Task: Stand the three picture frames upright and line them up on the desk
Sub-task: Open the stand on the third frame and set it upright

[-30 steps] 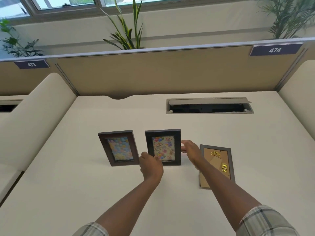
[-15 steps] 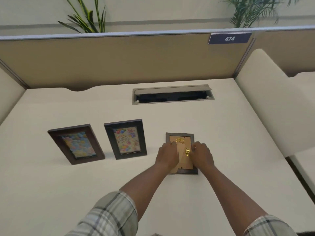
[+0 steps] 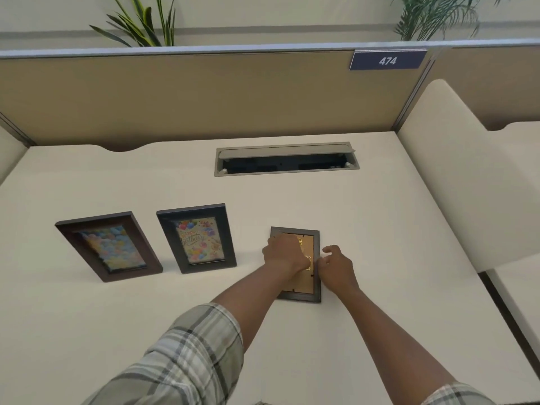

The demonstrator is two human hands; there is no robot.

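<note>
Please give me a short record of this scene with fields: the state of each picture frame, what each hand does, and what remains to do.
left frame: upright, balloon picture
middle frame: upright, birthday picture
right frame: flat on the desk, back side up
left hand: resting on the right frame's back
right hand: at the right frame's right edge
remaining: stand the right frame up, in line with the others

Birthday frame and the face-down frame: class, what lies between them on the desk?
Nothing: the head view shows bare desk between the birthday frame and the face-down frame.
</note>
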